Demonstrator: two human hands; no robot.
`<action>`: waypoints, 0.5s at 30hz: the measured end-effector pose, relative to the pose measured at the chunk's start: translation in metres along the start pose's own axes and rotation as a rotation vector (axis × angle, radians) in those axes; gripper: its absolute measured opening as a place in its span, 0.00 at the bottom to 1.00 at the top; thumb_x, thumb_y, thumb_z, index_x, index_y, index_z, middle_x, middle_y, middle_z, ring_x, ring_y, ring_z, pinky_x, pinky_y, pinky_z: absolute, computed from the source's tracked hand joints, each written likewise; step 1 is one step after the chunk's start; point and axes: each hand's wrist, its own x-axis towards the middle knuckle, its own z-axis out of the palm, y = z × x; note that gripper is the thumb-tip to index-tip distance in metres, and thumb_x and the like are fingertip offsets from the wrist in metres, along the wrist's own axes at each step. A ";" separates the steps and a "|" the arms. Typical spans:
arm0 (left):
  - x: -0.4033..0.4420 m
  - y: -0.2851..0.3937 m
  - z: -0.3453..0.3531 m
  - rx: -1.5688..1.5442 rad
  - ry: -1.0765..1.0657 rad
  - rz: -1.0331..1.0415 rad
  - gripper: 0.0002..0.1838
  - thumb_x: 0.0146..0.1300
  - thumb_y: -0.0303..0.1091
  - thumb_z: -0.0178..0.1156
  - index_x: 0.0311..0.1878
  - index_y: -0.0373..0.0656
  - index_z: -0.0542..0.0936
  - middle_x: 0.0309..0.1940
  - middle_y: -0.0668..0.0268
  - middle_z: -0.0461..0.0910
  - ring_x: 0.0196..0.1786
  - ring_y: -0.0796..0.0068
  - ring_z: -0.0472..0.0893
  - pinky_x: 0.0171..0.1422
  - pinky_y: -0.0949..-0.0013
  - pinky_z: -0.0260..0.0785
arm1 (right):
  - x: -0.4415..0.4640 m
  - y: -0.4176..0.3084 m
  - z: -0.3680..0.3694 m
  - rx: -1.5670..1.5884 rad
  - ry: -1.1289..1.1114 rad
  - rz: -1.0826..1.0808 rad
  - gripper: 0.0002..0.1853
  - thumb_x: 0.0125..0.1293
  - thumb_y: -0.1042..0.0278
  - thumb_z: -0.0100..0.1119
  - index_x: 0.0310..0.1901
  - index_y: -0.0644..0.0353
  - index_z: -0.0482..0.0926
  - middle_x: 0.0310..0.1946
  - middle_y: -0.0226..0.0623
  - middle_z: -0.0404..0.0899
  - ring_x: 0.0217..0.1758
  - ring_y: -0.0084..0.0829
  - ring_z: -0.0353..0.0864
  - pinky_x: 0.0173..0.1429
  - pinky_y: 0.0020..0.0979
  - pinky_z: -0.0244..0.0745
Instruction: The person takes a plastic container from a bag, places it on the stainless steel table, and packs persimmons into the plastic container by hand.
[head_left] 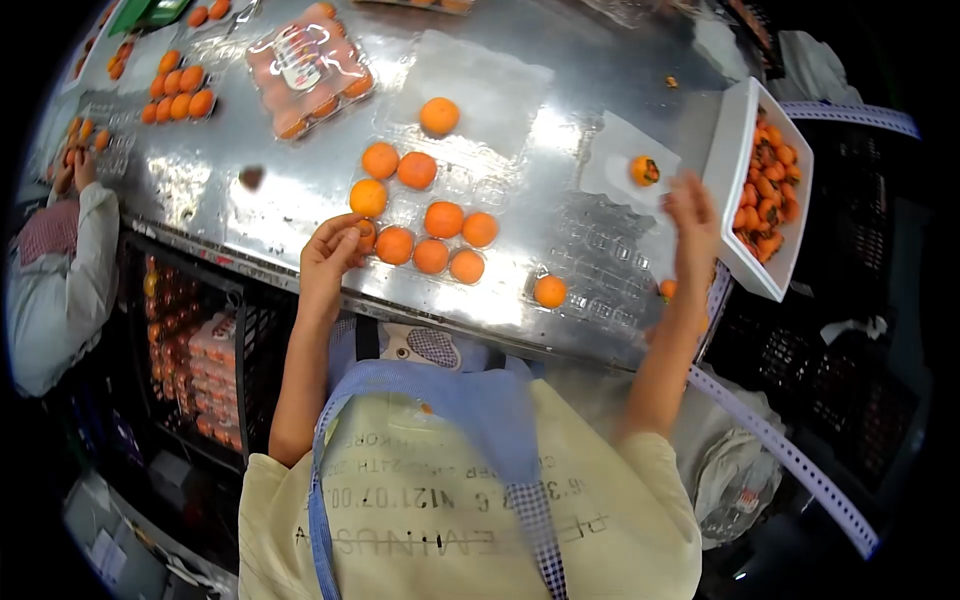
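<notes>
My left hand (330, 250) has its fingers closed on a persimmon (365, 236) at the near left corner of a clear plastic tray (412, 213). Several orange persimmons (430, 255) sit in that tray, with gaps between some of them. One more persimmon (439, 116) lies just beyond it on a clear sheet. My right hand (690, 212) is raised at the table's right side, its fingers blurred by motion. Close to it, left and a little farther off, a persimmon with its leafy cap (645, 171) rests on a pale sheet.
At the right edge stands a white foam box (733, 170) of capped persimmons (770, 195). A filled, closed clear pack (305, 70) lies at the far left, near another group of persimmons (180, 90). Single persimmon (550, 291) near the front edge. A co-worker's sleeve (95, 240) shows at left.
</notes>
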 end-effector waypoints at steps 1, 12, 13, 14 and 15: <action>-0.003 -0.004 -0.003 0.003 0.027 -0.001 0.14 0.66 0.33 0.57 0.53 0.40 0.77 0.41 0.66 0.82 0.37 0.82 0.78 0.40 0.80 0.69 | -0.011 0.008 0.022 -0.122 -0.149 0.043 0.21 0.62 0.70 0.63 0.56 0.63 0.75 0.43 0.34 0.81 0.39 0.23 0.79 0.46 0.24 0.76; -0.015 -0.012 -0.012 0.062 0.078 -0.016 0.13 0.66 0.32 0.58 0.52 0.40 0.78 0.40 0.68 0.81 0.37 0.83 0.78 0.39 0.81 0.67 | -0.088 0.035 0.184 -0.630 -0.504 -0.678 0.22 0.42 0.68 0.71 0.44 0.55 0.80 0.38 0.30 0.79 0.43 0.36 0.73 0.46 0.34 0.69; -0.012 -0.009 -0.012 0.074 0.050 -0.008 0.13 0.66 0.33 0.58 0.52 0.40 0.78 0.40 0.69 0.81 0.38 0.83 0.78 0.39 0.81 0.67 | -0.088 0.038 0.191 -0.692 -0.506 -0.690 0.24 0.41 0.66 0.71 0.44 0.56 0.79 0.40 0.30 0.78 0.45 0.34 0.71 0.48 0.34 0.67; -0.008 -0.006 -0.012 0.085 0.023 0.002 0.13 0.66 0.33 0.58 0.52 0.41 0.78 0.40 0.69 0.81 0.38 0.83 0.78 0.40 0.81 0.67 | -0.087 0.038 0.194 -0.734 -0.537 -0.682 0.24 0.41 0.66 0.72 0.44 0.55 0.79 0.39 0.30 0.78 0.45 0.34 0.72 0.48 0.34 0.67; -0.005 -0.003 -0.012 0.091 0.009 0.011 0.13 0.66 0.33 0.58 0.52 0.40 0.78 0.40 0.69 0.81 0.38 0.83 0.78 0.40 0.80 0.68 | -0.084 0.037 0.196 -0.775 -0.570 -0.676 0.24 0.41 0.65 0.72 0.44 0.55 0.79 0.39 0.31 0.78 0.45 0.34 0.72 0.48 0.34 0.67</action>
